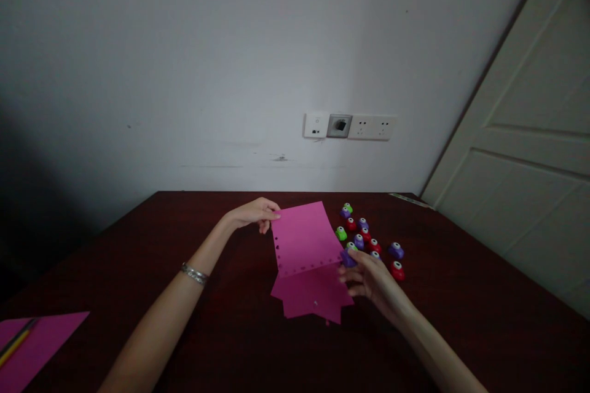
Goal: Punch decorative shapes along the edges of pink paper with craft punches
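My left hand (258,214) pinches the upper left corner of a pink sheet of paper (306,236), which is lifted and slightly tilted. Small punched holes run along its left and lower edges. In my right hand (369,276) is a purple craft punch (349,258), held between thumb and fingers at the sheet's lower right corner. Whether the paper sits inside the punch's slot I cannot tell. Under the held sheet, more pink paper (313,295) lies on the table with its corners fanned out. Tiny punched bits show on and beside it.
Several red, green and purple craft punches (374,246) stand right of the paper on the dark wooden table (221,331). Another pink sheet (55,334) with pencils (17,344) lies at the left front. A ruler-like strip (412,200) rests at the back right, before the wall.
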Action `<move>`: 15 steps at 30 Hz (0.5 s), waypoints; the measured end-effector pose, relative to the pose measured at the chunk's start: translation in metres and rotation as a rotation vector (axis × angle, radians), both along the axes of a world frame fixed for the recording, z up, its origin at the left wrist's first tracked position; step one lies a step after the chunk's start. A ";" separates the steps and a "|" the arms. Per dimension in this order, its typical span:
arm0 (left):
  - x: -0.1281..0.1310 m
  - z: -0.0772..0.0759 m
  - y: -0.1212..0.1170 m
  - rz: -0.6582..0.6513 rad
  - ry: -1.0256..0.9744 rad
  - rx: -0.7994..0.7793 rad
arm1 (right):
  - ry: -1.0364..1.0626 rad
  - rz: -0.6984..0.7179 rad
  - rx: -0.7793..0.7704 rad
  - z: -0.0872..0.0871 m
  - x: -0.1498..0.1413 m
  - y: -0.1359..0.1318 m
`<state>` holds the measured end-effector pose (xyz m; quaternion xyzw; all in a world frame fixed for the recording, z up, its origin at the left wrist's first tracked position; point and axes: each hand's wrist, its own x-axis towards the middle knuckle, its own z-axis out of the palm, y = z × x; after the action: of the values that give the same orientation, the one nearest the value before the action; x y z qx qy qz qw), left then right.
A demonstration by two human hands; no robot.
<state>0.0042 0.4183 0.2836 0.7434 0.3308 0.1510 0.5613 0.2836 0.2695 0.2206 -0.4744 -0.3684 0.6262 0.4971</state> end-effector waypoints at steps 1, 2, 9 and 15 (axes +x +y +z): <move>-0.001 0.001 0.000 0.010 -0.007 0.001 | -0.007 0.013 0.005 0.000 0.001 0.000; -0.002 0.003 0.000 0.020 -0.012 0.003 | -0.012 0.025 0.012 -0.001 0.003 0.001; -0.018 0.010 0.003 0.095 -0.029 0.033 | -0.032 0.090 0.054 0.004 0.010 0.001; -0.029 0.013 0.007 0.087 -0.063 0.053 | 0.041 -0.076 0.016 0.013 0.022 0.005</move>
<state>-0.0244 0.4252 0.2964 0.7379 0.3406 0.2074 0.5445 0.3055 0.2748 0.2341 -0.4712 -0.3448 0.6136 0.5316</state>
